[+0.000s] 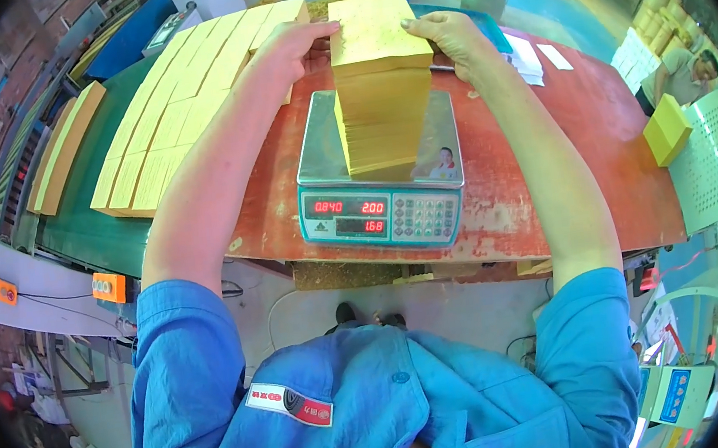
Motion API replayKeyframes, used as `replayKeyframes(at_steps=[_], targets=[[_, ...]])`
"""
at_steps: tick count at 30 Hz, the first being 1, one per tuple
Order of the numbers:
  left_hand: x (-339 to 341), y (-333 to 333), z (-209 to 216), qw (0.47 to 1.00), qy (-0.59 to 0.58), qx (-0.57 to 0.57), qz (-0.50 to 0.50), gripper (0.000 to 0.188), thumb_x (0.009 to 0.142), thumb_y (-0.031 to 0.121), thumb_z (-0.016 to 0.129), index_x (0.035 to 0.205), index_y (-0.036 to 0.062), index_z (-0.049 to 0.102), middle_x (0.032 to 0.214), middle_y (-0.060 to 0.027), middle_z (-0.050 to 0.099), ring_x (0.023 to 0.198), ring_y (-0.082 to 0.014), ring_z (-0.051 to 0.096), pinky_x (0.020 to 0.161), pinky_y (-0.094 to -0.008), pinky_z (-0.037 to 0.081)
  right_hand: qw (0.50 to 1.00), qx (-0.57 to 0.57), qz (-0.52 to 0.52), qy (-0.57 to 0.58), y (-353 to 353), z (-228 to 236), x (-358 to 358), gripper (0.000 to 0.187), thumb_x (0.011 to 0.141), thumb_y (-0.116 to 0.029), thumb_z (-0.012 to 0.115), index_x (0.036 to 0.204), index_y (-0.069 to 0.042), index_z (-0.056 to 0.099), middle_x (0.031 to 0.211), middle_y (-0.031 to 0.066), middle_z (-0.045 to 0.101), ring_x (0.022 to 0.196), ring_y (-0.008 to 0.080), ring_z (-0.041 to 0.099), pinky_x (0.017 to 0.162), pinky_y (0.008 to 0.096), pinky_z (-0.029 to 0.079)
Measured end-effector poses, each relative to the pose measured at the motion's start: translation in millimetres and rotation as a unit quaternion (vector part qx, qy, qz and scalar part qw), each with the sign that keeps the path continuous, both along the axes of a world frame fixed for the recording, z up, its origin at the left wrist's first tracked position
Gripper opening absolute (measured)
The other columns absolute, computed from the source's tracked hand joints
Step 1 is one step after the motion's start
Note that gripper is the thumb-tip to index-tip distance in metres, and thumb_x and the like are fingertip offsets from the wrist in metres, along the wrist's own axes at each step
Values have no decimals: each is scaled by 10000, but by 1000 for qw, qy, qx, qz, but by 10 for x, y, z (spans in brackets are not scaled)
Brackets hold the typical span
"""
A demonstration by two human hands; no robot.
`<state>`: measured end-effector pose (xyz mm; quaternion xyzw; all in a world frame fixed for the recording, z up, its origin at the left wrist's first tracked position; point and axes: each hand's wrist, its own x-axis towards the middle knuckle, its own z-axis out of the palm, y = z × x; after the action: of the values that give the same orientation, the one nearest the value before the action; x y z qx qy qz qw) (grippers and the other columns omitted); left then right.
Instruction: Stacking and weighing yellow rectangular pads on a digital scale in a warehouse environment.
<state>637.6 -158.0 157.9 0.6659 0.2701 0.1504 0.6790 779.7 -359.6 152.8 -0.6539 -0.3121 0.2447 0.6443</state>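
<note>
A tall stack of yellow paper sheets (387,112) stands upright on the steel plate of a digital scale (382,213), whose red display is lit. At the upper left edge of the stack my left hand (305,44) pinches the top sheets, thumb above and fingers down the side. My right hand (453,37) grips the upper right edge the same way, its thumb on the top face. The fingertips behind the paper are partly hidden.
A red worn table (512,182) carries the scale. To the left, rows of yellow paper stacks (180,103) lie on a green surface (85,196). White sheets (524,58) lie beyond my right hand. A person (686,71) is at the far right near a yellow block (667,130).
</note>
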Motion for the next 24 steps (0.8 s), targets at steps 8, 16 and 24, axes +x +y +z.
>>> replayKeyframes(at_steps=[8, 16, 24], targets=[[-47, -118, -6, 999, -21, 12, 27, 192, 839, 152, 716, 960, 11, 668, 855, -77, 689, 728, -160, 663, 665, -290, 565, 999, 6, -28, -26, -10, -88, -58, 396, 793, -271, 777, 1045, 5, 645, 783, 45, 640, 633, 107, 549, 540, 250, 434], [-93, -161, -68, 996, -71, -1, 53, 179, 856, 127, 684, 958, -18, 658, 876, -112, 682, 709, -180, 665, 637, -303, 572, 988, 13, -80, -135, 52, -148, -83, 507, 769, -340, 790, 1096, 20, 648, 769, 61, 650, 571, 105, 556, 465, 262, 434], [-137, -166, -154, 994, -95, 8, 50, 247, 867, 156, 677, 1001, -44, 626, 854, -113, 662, 684, -190, 649, 605, -313, 566, 972, 4, -105, -210, 85, -217, -96, 481, 786, -402, 759, 1031, 6, 683, 708, 59, 652, 563, 113, 583, 496, 267, 460]])
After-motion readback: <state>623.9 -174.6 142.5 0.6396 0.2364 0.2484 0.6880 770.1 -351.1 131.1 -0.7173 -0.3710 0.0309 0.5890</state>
